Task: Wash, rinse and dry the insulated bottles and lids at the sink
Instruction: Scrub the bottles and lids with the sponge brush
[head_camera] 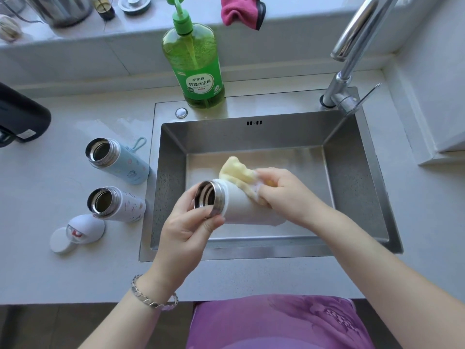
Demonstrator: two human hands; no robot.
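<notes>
Over the steel sink (357,172) a white insulated bottle (239,205) lies on its side, its open steel mouth toward me. My left hand (186,227) grips it at the steel neck. My right hand (286,195) holds a soapy yellow cloth (236,172) wrapped over the bottle's body. On the counter to the left stand a light blue bottle (118,159) and a patterned white bottle (118,202), both open. In front of them lie a domed white lid (88,227) and a flat round white lid (61,240).
A green pump bottle of dish soap (196,64) stands behind the sink. The chrome tap (352,46) rises at the back right. A pink cloth (241,11) hangs from the back ledge. A black appliance (20,117) sits at the far left.
</notes>
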